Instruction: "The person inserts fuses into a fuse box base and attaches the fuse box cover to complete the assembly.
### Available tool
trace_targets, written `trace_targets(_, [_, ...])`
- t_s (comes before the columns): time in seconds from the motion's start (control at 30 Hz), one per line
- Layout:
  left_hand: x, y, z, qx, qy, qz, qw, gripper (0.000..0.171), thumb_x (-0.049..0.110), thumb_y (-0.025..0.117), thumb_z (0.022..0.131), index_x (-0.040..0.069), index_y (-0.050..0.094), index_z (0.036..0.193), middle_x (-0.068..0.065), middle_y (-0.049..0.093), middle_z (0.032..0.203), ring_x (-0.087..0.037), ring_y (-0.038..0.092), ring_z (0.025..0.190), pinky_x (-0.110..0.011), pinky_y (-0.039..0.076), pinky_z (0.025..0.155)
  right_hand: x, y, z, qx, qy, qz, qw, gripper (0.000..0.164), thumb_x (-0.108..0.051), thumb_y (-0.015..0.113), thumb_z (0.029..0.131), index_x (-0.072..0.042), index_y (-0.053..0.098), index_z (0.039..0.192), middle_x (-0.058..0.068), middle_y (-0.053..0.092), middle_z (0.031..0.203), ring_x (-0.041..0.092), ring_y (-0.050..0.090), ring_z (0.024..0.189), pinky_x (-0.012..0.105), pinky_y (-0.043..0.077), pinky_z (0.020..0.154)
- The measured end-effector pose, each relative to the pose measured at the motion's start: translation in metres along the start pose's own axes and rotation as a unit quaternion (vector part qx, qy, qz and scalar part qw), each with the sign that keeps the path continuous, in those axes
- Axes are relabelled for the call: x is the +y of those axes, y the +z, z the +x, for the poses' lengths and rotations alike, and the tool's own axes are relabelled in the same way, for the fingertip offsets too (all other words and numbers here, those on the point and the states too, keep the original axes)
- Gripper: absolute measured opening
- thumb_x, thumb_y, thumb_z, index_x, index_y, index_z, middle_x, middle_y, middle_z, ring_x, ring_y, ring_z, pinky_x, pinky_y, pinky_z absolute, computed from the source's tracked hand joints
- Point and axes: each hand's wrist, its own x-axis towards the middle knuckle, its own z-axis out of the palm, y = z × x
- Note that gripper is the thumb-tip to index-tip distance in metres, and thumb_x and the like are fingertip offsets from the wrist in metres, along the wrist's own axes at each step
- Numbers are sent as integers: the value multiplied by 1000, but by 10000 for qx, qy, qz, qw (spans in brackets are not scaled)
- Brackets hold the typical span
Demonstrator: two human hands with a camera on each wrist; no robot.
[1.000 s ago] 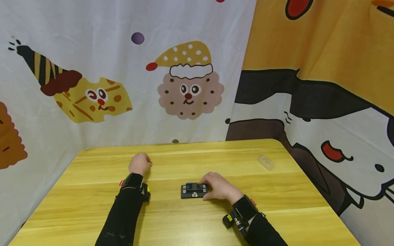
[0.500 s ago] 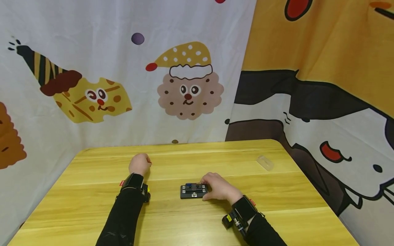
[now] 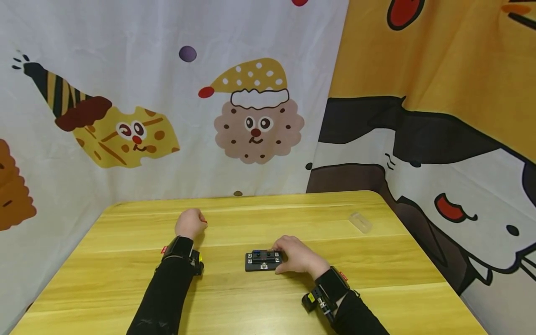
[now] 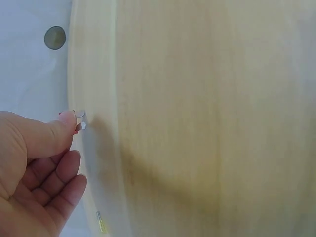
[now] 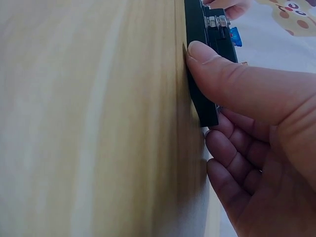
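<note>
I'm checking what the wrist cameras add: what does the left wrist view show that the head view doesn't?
Only the left wrist view shows the small red fuse with metal blades pinched at the left hand thumb tip. Only the head view shows the right hand gripping the black fuse box and the clear lid. Both show the left hand and the wooden table.

Yellow wooden table [image 3: 125, 288] with few items

A black fuse block [image 3: 263, 260] is set near the middle; a clear plastic cover [image 3: 361, 221] is laid well apart, toward the far right corner.
</note>
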Motion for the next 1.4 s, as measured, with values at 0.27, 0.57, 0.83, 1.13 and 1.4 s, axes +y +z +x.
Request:
trace_targets(0.27, [2,-3,-4,112,268,-198,9994,12,7,74,78,8,63,73,-6,61,72,-25,54,66,-40,45,64,2,1,0,-1,-14,-83,10000,47,-26,90,71,-14,65,108,-1,60,108,22,53,104,42,42,97])
trace_targets(0.57, [16,-10,-11,98,807,-315,9962,15,7,79,81,7,65,74,-3,62,71,-22,53,65,-40,46,68,4,2,0,9,14,-82,10000,47,-28,90,71,-14,65,108,0,60,108,21,53,104,42,43,97])
trace_targets(0.83, [31,-12,-18,190,1275,-366,9910,14,8,79,81,9,66,75,-1,63,70,-17,52,61,-36,45,62,4,3,0,15,15,-54,10000,47,-28,91,70,-14,65,107,-1,60,107,21,53,103,42,43,96])
trace_targets(1.13, [55,-13,-31,56,1460,-597,9875,13,9,80,82,11,68,76,2,62,70,-14,53,61,-34,45,61,3,2,1,22,19,-24,10000,47,-27,91,70,-14,65,108,0,60,108,22,53,104,42,43,96])
trace_targets(1.4, [77,-13,-44,-1,1529,-655,9861,15,9,80,82,11,67,74,3,61,69,-14,52,61,-33,45,62,3,1,1,31,-26,-44,10000,47,-27,91,70,-13,65,108,0,60,108,22,52,102,42,43,95])
